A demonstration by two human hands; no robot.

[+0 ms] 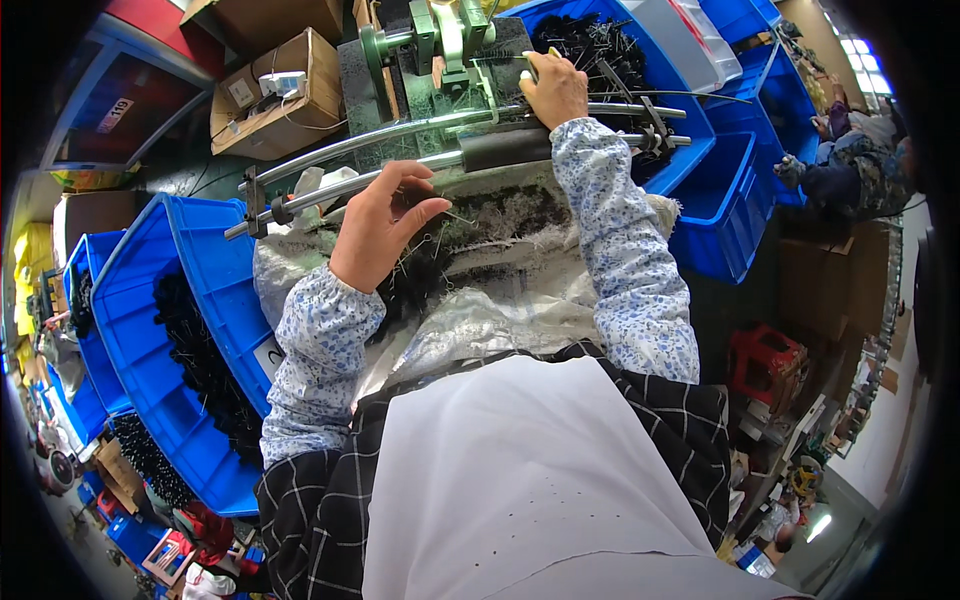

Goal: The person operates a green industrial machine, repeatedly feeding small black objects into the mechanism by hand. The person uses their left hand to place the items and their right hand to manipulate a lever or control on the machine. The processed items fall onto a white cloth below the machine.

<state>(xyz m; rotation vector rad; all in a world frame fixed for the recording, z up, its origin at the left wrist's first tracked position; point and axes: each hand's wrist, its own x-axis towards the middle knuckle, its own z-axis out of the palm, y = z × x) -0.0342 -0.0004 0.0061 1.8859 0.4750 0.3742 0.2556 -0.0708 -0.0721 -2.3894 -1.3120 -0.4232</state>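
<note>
My left hand (pixel 385 222) is above the near steel rail, with thumb and forefinger curved and a gap between them. Dark bristles and a thin wire stem show by the thumb tip; they seem to lie beyond it. My right hand (pixel 556 90) is closed at the machine's right side, pinching a thin wire-stemmed brush (pixel 505 58) that points left toward the wheel. A pale wheel (pixel 450 35) sits in the green-lit machine (pixel 395 85). Below the rails, a dusty white woven sack (pixel 530 300) drapes over my lap, with several black wire brushes (pixel 415 275) on it.
Two curved steel rails (pixel 350 188) cross in front of me, one with a black sleeve (pixel 505 147). Blue bins stand left (pixel 150 330) and right (pixel 715 225); a bin of dark wire pieces (pixel 590 55) is behind my right hand. A cardboard box (pixel 310 110) stands back left. Another person (pixel 860 165) sits far right.
</note>
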